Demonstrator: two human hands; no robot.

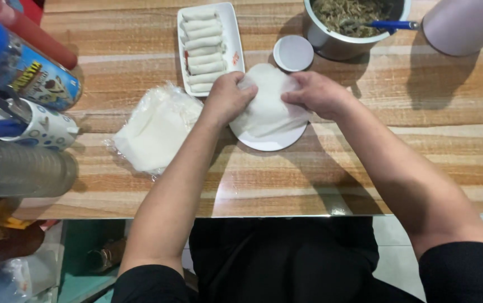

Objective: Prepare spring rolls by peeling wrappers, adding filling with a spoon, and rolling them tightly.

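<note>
A thin white wrapper sheet [268,104] lies on a round white plate [272,143] on the wooden table. My left hand [228,96] pinches the sheet's left edge. At the sheet's right edge, my right hand [317,92] grips it with curled fingers. Left of the plate sits a stack of white wrappers in clear plastic [154,130]. Behind my left hand, a rectangular white tray [233,39] holds several rolled white spring rolls [202,47].
A metal pot [331,42] of shredded filling with a blue-handled utensil [396,25] stands at the back. A small white dish [293,53] is beside it. A pale pink container [463,25] sits far right. A patterned mug [48,126], a blue can [23,70] and a clear bottle [20,168] crowd the left edge.
</note>
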